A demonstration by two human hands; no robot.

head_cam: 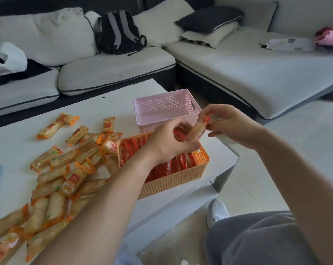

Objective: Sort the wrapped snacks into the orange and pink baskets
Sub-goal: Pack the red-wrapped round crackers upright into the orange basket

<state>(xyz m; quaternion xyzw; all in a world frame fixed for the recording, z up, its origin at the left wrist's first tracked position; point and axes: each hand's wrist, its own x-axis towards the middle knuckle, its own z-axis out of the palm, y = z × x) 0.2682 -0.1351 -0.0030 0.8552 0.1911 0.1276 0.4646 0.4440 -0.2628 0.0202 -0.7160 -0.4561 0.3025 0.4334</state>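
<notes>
A red-wrapped cracker pack point(197, 130) hangs in the air above the orange basket point(173, 180). My left hand point(169, 142) grips its lower end and my right hand point(226, 125) pinches its upper end. The orange basket holds several red-wrapped packs point(169, 165) standing in rows. Just behind it, the pink basket point(161, 109) shows nothing inside. Several orange-wrapped cracker packs point(66, 169) lie scattered on the white table point(104, 104) to the left of the baskets.
The table's right edge point(236, 155) runs close to the orange basket. A grey sofa point(238, 64) wraps round the back and right, with a black backpack point(119, 31) and cushions on it. My knee point(257, 238) and white shoe point(217, 209) are at the lower right.
</notes>
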